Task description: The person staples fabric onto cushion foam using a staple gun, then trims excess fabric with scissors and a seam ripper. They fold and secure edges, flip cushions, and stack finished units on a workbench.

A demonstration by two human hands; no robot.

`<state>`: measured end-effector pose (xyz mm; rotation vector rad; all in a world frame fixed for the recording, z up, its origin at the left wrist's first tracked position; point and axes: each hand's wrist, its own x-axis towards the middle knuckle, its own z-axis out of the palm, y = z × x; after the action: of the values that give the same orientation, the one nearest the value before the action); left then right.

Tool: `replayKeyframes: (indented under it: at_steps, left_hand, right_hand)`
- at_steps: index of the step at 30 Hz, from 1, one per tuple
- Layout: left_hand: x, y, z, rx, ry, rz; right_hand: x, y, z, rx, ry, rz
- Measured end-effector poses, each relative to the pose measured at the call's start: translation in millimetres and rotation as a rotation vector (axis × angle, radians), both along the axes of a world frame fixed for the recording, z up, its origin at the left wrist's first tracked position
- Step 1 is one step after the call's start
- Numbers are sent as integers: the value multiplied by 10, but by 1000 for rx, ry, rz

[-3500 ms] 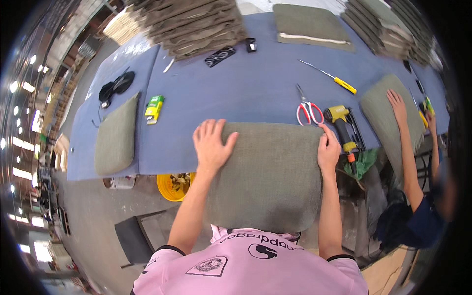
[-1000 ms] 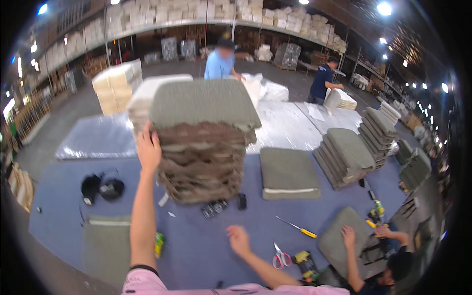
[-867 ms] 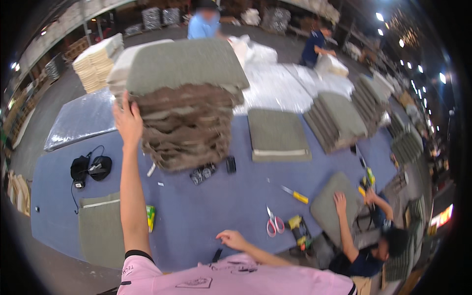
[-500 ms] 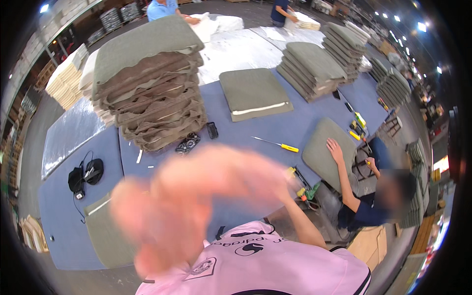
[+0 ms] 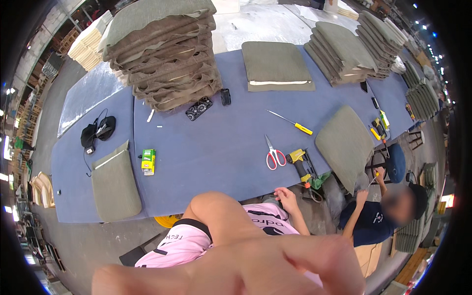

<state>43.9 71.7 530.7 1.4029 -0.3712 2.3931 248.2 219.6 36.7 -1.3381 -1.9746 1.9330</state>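
Very close to the camera, my left hand (image 5: 241, 268) fills the lower edge, its bent arm rising from a pink sleeve. Its fingertips are cut off, so its grip is hidden. My right hand (image 5: 287, 199) is at the table's near edge with fingers loosely apart and nothing in it. Nearest to that hand are a yellow-and-black staple gun (image 5: 301, 166) and red-handled scissors (image 5: 276, 158). A yellow-handled screwdriver (image 5: 302, 129) lies beyond them. On the left are a grey-green cushion (image 5: 115, 184) and a small green-and-yellow box (image 5: 148, 162).
A tall stack of grey-green covers (image 5: 162, 54) stands on the blue table (image 5: 206, 147) at back left. Farther right are a single cushion (image 5: 278, 66) and cushion stacks (image 5: 339, 49). At right, a co-worker (image 5: 368, 216) holds a screwdriver (image 5: 374, 178) beside a leaning cushion (image 5: 346, 142).
A blurred hand across the middle has dropped to the lower edge, uncovering the scissors, staple gun and box. My view has tilted downward. The co-worker's hand has left the cushion's top.
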Motion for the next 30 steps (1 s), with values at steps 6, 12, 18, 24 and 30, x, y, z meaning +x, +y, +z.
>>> replayKeyframes:
  at_steps: [6,12,18,24,30]
  left_hand:
    - [411,668,15,56,-29,47]
    - [987,1336,53,-720,-28,688]
    - [1242,1694,245,-1090,3,604]
    - [583,2517,-1020,-893,463,609]
    - [83,2358,-3998,-2035,1147,697]
  right_hand:
    - [98,857,193,88,64,119]
    - [256,1998,382,176,92,97]
    - [520,2781,300,184,55,45]
    - [287,2959,143,126,140,88]
    - [5,3208,-183,-20,195,84]
